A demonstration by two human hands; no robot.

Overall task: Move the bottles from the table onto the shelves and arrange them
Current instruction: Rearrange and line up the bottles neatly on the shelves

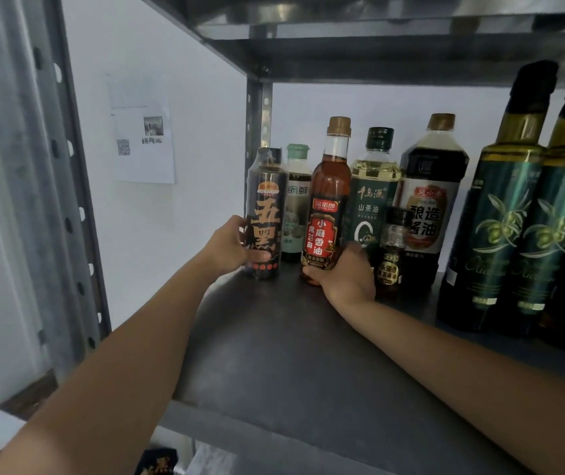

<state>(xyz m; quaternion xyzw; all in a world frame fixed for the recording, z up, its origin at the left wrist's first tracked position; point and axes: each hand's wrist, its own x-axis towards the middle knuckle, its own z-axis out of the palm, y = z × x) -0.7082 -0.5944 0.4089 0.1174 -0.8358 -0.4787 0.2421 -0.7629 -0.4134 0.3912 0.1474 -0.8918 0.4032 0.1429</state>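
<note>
A grey metal shelf (291,337) carries a row of bottles at its back. My left hand (229,245) grips the black bottle with orange characters (265,217) at the row's left end; the bottle stands on the shelf. My right hand (346,275) holds the base of the amber sesame-oil bottle with a red label (327,200), also standing. Behind them are a pale green-capped bottle (296,200), a yellow tea-oil bottle (373,186), a small dark bottle (392,245) and a big soy-sauce bottle (428,200).
Tall dark-green olive-oil bottles (500,214) (562,228) crowd the shelf's right side. The upper shelf (377,46) hangs low overhead. A perforated steel upright (68,200) stands at left, a corner post (257,125) behind the bottles. The shelf's front part is bare metal.
</note>
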